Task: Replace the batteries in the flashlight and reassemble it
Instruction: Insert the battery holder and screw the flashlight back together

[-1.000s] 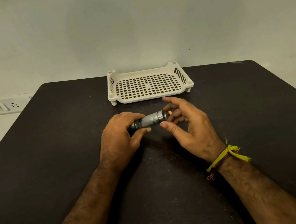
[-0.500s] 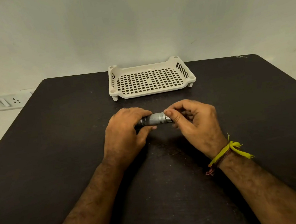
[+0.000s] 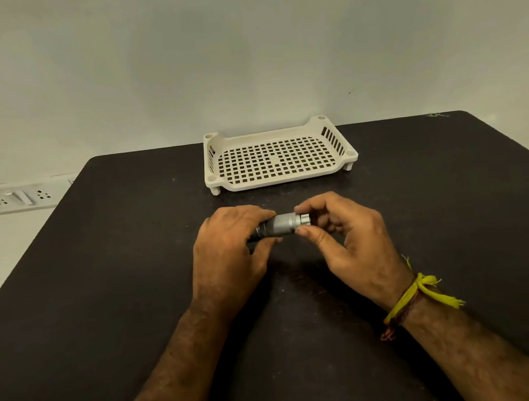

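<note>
A small silver flashlight (image 3: 283, 225) lies level, just above the middle of the black table (image 3: 102, 282). My left hand (image 3: 229, 253) wraps its dark left end, which is mostly hidden under my fingers. My right hand (image 3: 342, 241) pinches the silver cap at its right end (image 3: 304, 220) between thumb and forefinger. No loose batteries are visible.
A cream perforated plastic tray (image 3: 282, 179) stands empty at the back of the table, just beyond my hands. A wall socket plate (image 3: 16, 198) is at the left, beside the table's edge. A yellow thread band (image 3: 410, 299) circles my right wrist.
One second ago my right hand was open beside the flashlight's end. It has since closed on the right end cap. The left hand keeps its hold.
</note>
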